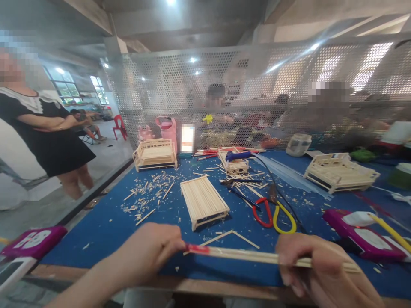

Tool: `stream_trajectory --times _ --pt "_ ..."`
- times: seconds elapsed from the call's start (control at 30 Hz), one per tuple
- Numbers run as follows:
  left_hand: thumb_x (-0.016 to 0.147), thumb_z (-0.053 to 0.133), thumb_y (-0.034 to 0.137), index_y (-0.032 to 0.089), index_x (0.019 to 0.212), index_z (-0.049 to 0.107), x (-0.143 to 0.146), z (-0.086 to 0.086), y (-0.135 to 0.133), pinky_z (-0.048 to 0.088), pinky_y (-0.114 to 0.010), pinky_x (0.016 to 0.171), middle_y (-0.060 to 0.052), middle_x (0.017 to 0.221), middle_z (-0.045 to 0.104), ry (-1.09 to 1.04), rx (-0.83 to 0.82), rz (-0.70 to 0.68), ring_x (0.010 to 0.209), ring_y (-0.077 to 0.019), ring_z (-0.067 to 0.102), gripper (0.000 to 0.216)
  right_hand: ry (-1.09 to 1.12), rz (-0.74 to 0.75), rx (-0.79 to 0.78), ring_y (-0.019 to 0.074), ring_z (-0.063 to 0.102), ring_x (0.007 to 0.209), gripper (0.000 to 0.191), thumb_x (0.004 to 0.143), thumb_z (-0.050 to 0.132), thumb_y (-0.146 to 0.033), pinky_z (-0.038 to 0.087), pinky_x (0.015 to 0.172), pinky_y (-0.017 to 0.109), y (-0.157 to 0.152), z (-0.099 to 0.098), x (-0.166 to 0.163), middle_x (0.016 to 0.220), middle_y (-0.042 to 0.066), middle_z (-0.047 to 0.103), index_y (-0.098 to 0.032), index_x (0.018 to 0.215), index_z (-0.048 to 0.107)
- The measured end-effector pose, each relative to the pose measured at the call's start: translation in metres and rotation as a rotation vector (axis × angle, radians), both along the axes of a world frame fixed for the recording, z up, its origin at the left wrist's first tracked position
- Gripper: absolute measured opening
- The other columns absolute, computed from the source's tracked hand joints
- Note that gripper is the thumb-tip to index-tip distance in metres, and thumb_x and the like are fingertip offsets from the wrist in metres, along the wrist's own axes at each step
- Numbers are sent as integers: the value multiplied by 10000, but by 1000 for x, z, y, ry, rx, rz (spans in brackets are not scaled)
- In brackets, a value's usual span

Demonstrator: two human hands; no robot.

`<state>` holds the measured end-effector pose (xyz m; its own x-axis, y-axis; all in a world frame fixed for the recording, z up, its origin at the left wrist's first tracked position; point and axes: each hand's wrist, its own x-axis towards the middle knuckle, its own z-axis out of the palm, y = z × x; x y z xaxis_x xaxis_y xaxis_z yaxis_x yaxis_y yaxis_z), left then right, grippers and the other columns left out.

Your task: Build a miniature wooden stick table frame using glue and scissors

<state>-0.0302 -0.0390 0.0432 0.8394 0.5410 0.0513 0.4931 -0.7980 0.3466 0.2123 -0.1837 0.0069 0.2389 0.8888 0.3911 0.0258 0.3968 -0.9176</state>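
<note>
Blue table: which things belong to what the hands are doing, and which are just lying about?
In hand:
stick bundle, pinched by left hand and right hand

Lying about:
stick panel
red-and-yellow cutters
blue corded tool
stick bed
wood scraps

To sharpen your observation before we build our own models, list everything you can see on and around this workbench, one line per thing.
table cover: one, blue, under all the work
flat stick panel: one, pale wood, table middle
left model bed: one, pale wood, far left of table
right model bed: one, pale wood, far right
cutters: one pair, red and yellow handles, right of the panel
offcuts: many, pale, scattered left of the panel
mesh screen: one, grey, behind the table
standing person: one, black dress, floor at left
stick bundle: one, pale with a red end, above the near edge
left hand: pinches the red end
right hand: grips the other end
</note>
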Motion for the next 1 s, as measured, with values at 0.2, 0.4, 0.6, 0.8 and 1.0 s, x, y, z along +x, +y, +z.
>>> stream_trajectory --times 0.2,0.4,0.6,0.8,1.0 --pt "873 251 363 164 787 569 -34 17 79 370 -284 613 -76 709 616 96 394 831 689 -233 584 385 -264 -258 125 111 512 441 376 859 441 -465 419 409 203 -1 -4 20 515 -2 543 -225 626 612" --pt "852 282 281 21 1128 520 -37 5 121 380 -546 831 -310 1273 420 156 461 1073 1195 -440 373 448 -1056 -410 183 148 626 667 197 854 438 -195 497 592 226 22 -16 25 723 35 656 -214 764 612" --pt "838 401 314 108 1187 517 21 8 113 200 -580 1014 -198 1376 384 -150 571 689 1288 -360 284 421 -1331 -152 -113 210 643 932 482 693 344 -18 524 753 338 50 -9 41 1069 98 674 -184 1059 609" --pt "878 321 305 128 1077 585 83 1 115 413 -330 915 -94 1093 649 -440 13 326 1019 -198 576 375 -1099 -67 -158 247 610 990 434 769 507 -327 488 796 373 80 31 32 1128 83 651 -205 1182 561" --pt "840 406 262 103 1076 569 111 -2 155 453 -297 836 -107 986 687 -408 -252 169 904 -161 624 328 -959 -342 -26 130 585 485 222 841 376 -226 423 489 225 82 -2 8 578 -15 637 -222 799 593"
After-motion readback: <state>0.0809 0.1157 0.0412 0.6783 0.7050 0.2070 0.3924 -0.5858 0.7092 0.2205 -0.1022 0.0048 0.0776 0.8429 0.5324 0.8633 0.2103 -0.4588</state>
